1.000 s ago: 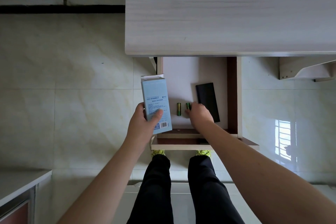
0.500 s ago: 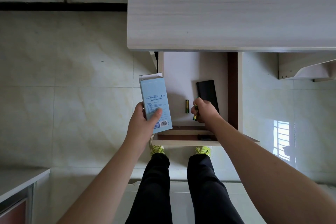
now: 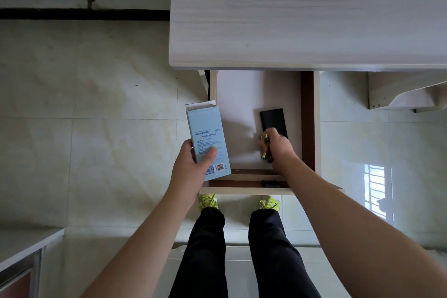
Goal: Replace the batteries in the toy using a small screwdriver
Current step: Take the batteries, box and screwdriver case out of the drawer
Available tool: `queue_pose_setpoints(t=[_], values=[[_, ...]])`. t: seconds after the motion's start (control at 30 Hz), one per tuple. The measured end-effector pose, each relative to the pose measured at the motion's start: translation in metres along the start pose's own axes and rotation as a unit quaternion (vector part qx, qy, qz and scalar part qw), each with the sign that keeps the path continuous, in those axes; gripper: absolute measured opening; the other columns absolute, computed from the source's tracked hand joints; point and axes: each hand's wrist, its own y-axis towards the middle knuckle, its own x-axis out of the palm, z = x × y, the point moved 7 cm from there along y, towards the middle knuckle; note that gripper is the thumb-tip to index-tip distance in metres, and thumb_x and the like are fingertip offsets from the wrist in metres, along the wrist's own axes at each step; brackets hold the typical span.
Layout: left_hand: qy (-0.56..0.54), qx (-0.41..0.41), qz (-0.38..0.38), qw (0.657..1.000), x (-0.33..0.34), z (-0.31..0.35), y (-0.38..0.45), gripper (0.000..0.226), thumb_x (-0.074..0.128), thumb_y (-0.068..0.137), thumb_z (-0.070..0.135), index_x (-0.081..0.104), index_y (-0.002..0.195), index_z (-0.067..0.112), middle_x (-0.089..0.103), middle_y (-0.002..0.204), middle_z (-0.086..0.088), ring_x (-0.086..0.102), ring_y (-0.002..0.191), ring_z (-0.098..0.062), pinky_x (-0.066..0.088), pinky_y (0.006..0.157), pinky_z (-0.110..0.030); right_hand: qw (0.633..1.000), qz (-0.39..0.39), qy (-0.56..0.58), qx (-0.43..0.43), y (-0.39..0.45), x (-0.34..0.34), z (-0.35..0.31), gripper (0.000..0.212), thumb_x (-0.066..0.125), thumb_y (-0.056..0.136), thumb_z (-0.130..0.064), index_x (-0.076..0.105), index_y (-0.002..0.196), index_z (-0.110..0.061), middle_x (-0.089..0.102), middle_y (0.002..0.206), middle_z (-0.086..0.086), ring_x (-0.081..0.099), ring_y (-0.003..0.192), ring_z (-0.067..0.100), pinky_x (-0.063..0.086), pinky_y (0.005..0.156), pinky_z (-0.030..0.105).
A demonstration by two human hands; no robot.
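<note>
My left hand (image 3: pixel 191 169) grips a tall light-blue screwdriver box (image 3: pixel 206 135) with its top flap open, held over the left edge of an open drawer (image 3: pixel 316 128). Inside the drawer my right hand (image 3: pixel 278 147) holds two green and gold batteries (image 3: pixel 265 147) in its curled fingers. A flat black device (image 3: pixel 272 121) lies on the drawer's white floor just beyond that hand.
A pale wooden desk top (image 3: pixel 307 12) overhangs the drawer's far part. My legs in black trousers (image 3: pixel 239 249) and yellow-green shoes stand on the glossy tiled floor below. A white counter corner (image 3: pixel 21 247) sits at the lower left.
My right hand picked up both loose batteries from the drawer floor, one after the other, and now holds them together. The left hand kept the box nearly still.
</note>
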Motion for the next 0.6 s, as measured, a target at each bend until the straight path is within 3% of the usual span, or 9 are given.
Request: queue_pose_setpoints(t=[0.07, 0.2, 0.33, 0.43, 0.5, 0.6], values=[[-0.003, 0.003, 0.001, 1.0, 0.001, 0.002, 0.0, 0.019, 0.065, 0.089, 0.037, 0.053, 0.102, 0.033, 0.066, 0.104, 0.014, 0.067, 0.09, -0.005, 0.054, 0.065, -0.021, 1.0, 0.004, -0.012, 0.008, -0.003, -0.003, -0.001, 0.04, 0.035, 0.089, -0.031, 0.044, 0.054, -0.015, 0.043, 0.044, -0.001, 0.037, 0.053, 0.018, 0.035, 0.063, 0.036], [0.007, 0.009, 0.003, 1.0, 0.003, 0.005, 0.001, 0.023, 0.065, 0.089, 0.038, 0.053, 0.107, 0.03, 0.066, 0.103, 0.015, 0.067, 0.087, -0.001, 0.053, 0.066, -0.02, 1.0, -0.002, -0.013, 0.019, -0.006, -0.01, 0.0, 0.031, 0.034, 0.096, -0.031, 0.053, 0.081, -0.011, 0.053, 0.044, 0.0, 0.057, 0.07, 0.024, 0.046, 0.074, 0.036], [0.014, 0.009, 0.0, 1.0, 0.005, 0.006, 0.001, 0.022, 0.065, 0.089, 0.039, 0.052, 0.105, 0.032, 0.065, 0.103, 0.016, 0.067, 0.089, -0.003, 0.055, 0.071, -0.025, 1.0, -0.014, -0.02, 0.002, -0.011, -0.013, -0.005, 0.02, 0.035, 0.098, -0.022, 0.051, 0.094, -0.01, 0.06, 0.068, 0.009, 0.049, 0.052, 0.02, 0.044, 0.051, 0.029], [0.019, 0.009, -0.001, 1.0, 0.005, 0.006, 0.001, 0.021, 0.065, 0.089, 0.04, 0.051, 0.103, 0.034, 0.065, 0.103, 0.017, 0.066, 0.088, -0.002, 0.054, 0.07, -0.024, 0.998, -0.019, -0.057, -0.013, -0.012, -0.014, -0.008, 0.02, 0.038, 0.1, -0.018, 0.056, 0.098, -0.01, 0.072, 0.093, 0.009, 0.046, 0.047, 0.014, 0.041, 0.045, 0.023], [0.016, 0.01, -0.001, 1.0, 0.005, 0.006, 0.0, 0.021, 0.065, 0.088, 0.04, 0.052, 0.104, 0.033, 0.065, 0.103, 0.016, 0.067, 0.089, -0.003, 0.054, 0.069, -0.024, 0.994, -0.015, -0.098, -0.035, -0.011, -0.016, -0.01, 0.018, 0.043, 0.1, -0.017, 0.06, 0.097, -0.011, 0.072, 0.097, 0.007, 0.05, 0.05, 0.012, 0.042, 0.044, 0.021], [0.013, 0.01, -0.002, 1.0, 0.005, 0.005, 0.0, 0.02, 0.065, 0.088, 0.039, 0.052, 0.103, 0.034, 0.066, 0.103, 0.016, 0.067, 0.09, -0.004, 0.055, 0.071, -0.025, 0.959, 0.019, -0.258, -0.117, -0.009, -0.017, -0.016, 0.026, 0.044, 0.1, -0.023, 0.053, 0.122, -0.014, 0.065, 0.098, 0.004, 0.057, 0.069, 0.016, 0.046, 0.055, 0.024]])
